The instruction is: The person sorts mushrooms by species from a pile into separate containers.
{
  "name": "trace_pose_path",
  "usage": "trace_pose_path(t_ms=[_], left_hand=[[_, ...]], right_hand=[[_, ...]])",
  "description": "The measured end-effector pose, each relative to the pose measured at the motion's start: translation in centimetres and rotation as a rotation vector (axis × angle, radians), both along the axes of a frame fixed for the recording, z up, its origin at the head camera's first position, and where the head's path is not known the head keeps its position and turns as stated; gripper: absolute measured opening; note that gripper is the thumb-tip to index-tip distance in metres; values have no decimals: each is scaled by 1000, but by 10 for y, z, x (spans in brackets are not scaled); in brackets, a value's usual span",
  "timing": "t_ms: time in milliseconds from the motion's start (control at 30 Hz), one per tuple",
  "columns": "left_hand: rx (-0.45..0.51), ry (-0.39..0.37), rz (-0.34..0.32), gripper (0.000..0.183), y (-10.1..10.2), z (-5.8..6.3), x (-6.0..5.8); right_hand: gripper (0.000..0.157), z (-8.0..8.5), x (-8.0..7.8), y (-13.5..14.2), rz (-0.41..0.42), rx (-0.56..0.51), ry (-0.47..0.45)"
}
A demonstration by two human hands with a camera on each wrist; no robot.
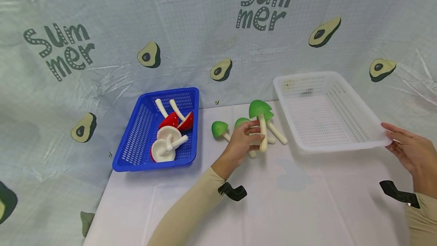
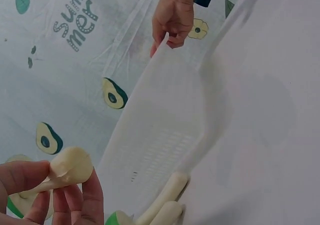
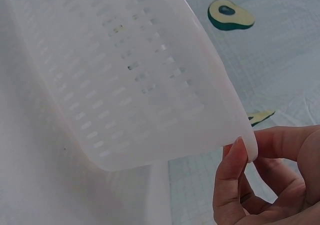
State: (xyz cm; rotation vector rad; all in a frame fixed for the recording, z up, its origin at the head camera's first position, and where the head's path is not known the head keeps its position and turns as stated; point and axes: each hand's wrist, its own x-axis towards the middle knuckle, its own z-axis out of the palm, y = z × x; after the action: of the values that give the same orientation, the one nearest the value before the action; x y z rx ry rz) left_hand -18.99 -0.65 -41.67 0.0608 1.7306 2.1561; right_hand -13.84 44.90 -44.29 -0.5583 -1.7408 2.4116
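Observation:
My left hand [image 1: 240,139] grips a toy mushroom [image 1: 262,132] with a green cap and cream stem by its stem, cap pointing away. In the left wrist view the stem's rounded end [image 2: 75,166] shows between thumb and fingers. Several more green-capped mushrooms [image 1: 219,128] lie on the table around that hand, partly hidden by it. At the right, my right hand [image 1: 411,149] pinches the near right corner of a white plastic basket [image 1: 300,147]. Thumb and fingers [image 3: 232,170] clasp its rim in the right wrist view. Inside, the basket holds nothing.
A blue basket [image 1: 117,165] stands at the left with several red-capped mushrooms [image 1: 168,120] in it. The white-covered table [image 1: 273,208] meets a hanging cloth [image 1: 191,29] printed with avocados behind both baskets.

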Motion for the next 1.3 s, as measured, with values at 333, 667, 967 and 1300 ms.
trace_pose_path(t_ms=[333, 667, 967, 1300], left_hand=[[59, -30, -47, 45, 31, -2, -11], [73, -49, -40, 42, 61, 9, -27], [62, -65, -19, 38, 81, 10, -37], [33, -35, 2, 34, 99, 12, -43]], right_hand=[[16, -2, 1, 2, 1, 17, 12], [14, 1, -1, 1, -1, -9, -9], [14, 0, 0, 1, 3, 6, -2], [13, 0, 1, 0, 4, 29, 5]])
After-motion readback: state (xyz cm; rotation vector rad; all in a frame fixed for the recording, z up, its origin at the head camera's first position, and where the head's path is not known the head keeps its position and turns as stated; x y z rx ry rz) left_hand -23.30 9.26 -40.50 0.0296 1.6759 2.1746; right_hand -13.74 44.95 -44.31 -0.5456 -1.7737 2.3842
